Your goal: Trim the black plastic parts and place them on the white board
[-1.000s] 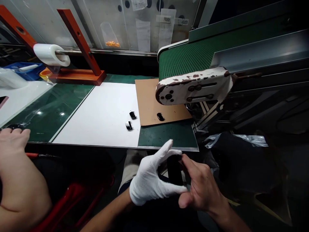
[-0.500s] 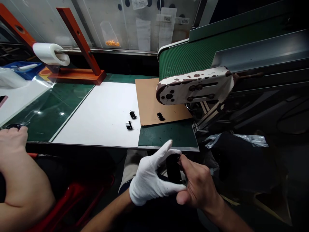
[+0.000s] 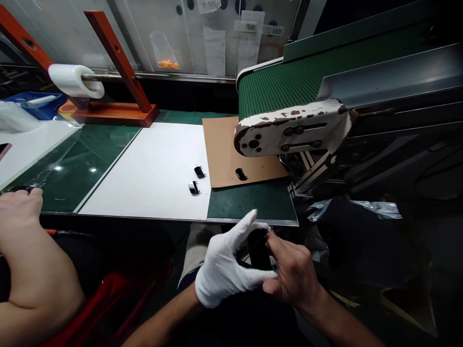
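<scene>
In front of the table edge, my left hand (image 3: 226,267), in a white glove, grips a glossy black plastic part (image 3: 259,250) between thumb and fingers. My bare right hand (image 3: 294,267) is closed at the right side of the same part, its fingertips pressed on the upper right edge and its thumb low down. The part's far side is hidden by the fingers. Beyond the hands, two small black pieces, one (image 3: 199,172) behind the other (image 3: 194,188), lie on a white sheet (image 3: 144,168). Another small black piece (image 3: 240,174) rests on brown cardboard (image 3: 220,144).
A green conveyor belt (image 3: 278,86) with a worn white end plate overhangs the cardboard. At the left stand an orange frame (image 3: 119,58) and a film roll (image 3: 74,81). Another person's arm (image 3: 32,260) reaches in from the left. A dark bag (image 3: 358,241) lies at the right.
My right hand has shifted slightly left and up against the black part, and the part has moved a little with it. The pieces on the table have not moved.
</scene>
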`<action>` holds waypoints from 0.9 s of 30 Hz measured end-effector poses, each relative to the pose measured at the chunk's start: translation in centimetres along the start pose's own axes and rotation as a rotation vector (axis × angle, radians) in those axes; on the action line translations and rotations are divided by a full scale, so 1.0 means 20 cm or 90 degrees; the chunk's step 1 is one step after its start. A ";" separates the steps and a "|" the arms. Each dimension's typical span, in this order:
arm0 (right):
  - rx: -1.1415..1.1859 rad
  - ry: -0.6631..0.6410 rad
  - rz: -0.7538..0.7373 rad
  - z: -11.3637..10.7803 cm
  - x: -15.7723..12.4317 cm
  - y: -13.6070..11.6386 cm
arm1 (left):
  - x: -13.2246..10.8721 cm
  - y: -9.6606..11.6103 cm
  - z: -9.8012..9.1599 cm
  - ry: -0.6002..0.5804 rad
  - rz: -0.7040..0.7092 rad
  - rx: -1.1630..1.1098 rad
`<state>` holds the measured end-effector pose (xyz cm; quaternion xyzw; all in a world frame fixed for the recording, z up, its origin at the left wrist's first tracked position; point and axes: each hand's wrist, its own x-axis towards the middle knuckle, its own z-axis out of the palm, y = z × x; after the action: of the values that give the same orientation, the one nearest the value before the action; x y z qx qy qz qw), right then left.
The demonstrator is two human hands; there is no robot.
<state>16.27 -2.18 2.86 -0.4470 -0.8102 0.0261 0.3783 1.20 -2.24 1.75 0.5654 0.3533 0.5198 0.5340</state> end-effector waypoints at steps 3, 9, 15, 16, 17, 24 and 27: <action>0.007 -0.003 0.005 0.01 -0.01 0.00 | 0.00 -0.01 0.00 0.008 -0.014 -0.008; -0.016 -0.005 -0.001 0.02 -0.01 0.01 | 0.00 -0.01 0.00 0.024 -0.042 0.003; 0.008 -0.006 -0.005 0.01 -0.01 0.01 | 0.00 0.00 0.00 0.027 -0.029 0.004; 0.020 -0.001 -0.001 0.01 -0.01 0.01 | 0.01 0.00 0.00 0.028 -0.028 0.001; 0.035 0.004 0.005 0.02 -0.01 0.01 | 0.01 0.00 0.00 0.028 -0.029 -0.003; 0.211 -0.012 0.075 0.03 -0.04 0.03 | 0.02 -0.02 0.01 0.027 -0.033 0.004; 0.279 -0.022 0.153 0.03 -0.08 0.04 | 0.03 -0.01 -0.01 0.018 -0.020 0.139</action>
<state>16.95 -2.75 1.26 -0.4467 -0.7329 0.2533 0.4462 1.15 -1.60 1.55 0.6072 0.4241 0.4775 0.4727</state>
